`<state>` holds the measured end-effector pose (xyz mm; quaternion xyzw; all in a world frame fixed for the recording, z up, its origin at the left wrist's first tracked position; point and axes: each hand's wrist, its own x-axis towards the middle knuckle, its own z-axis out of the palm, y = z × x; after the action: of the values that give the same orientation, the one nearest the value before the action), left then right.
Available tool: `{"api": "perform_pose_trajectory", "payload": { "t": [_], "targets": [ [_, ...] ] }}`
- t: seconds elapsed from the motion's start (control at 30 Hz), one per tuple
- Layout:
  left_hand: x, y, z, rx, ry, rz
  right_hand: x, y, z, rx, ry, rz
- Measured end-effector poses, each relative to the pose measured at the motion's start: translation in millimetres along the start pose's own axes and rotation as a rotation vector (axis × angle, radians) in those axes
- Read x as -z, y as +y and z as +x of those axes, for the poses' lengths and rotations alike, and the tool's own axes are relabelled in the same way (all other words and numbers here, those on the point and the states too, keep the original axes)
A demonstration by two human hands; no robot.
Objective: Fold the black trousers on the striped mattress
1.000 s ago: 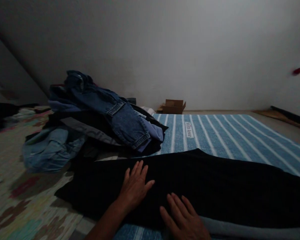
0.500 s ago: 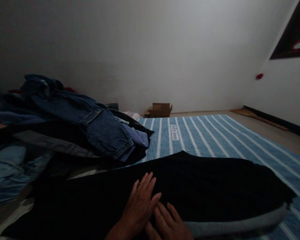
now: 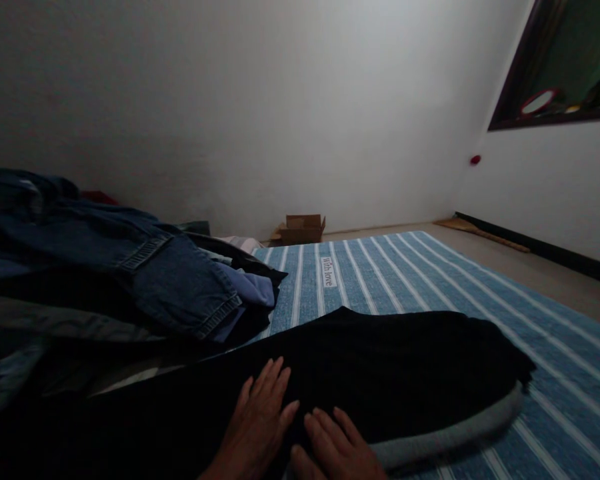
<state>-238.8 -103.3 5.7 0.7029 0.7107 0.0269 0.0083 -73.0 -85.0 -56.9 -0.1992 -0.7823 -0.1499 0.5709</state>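
A long black garment is spread out in front of me; its exact kind cannot be made out in the dim light. Grey cloth shows along its near right edge. My left hand lies flat on the black fabric, fingers stretched and thumb a little apart. Just to its right rests my right hand, low in the view, with its fingers extended at the near edge of the cloth. Neither hand grips anything. A small gap separates the two hands.
A heap of clothes with a denim garment on top lies to the left. Beneath everything is a blue-and-white striped bed cover. Beyond it stand an open cardboard box and the pale wall. A dark-framed window is at upper right.
My view has turned to the right, so the scene shifts left. My hands have moved slightly apart on the black garment, both staying flat.
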Motion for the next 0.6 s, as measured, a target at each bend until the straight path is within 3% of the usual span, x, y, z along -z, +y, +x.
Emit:
{"api": "perform_pose_trajectory", "payload": {
  "t": [0.2, 0.37, 0.6],
  "targets": [
    [22.1, 35, 13, -0.16, 0.022, -0.04, 47, 46, 11, 0.203, -0.21, -0.128],
    [17.9, 65, 23, -0.191, -0.048, -0.033, 65, 69, 1, 0.242, -0.277, -0.223],
    [-5.8, 63, 28, -0.138, 0.015, -0.002, 46, 63, -45, -0.083, -0.128, -0.305]
  ]
}}
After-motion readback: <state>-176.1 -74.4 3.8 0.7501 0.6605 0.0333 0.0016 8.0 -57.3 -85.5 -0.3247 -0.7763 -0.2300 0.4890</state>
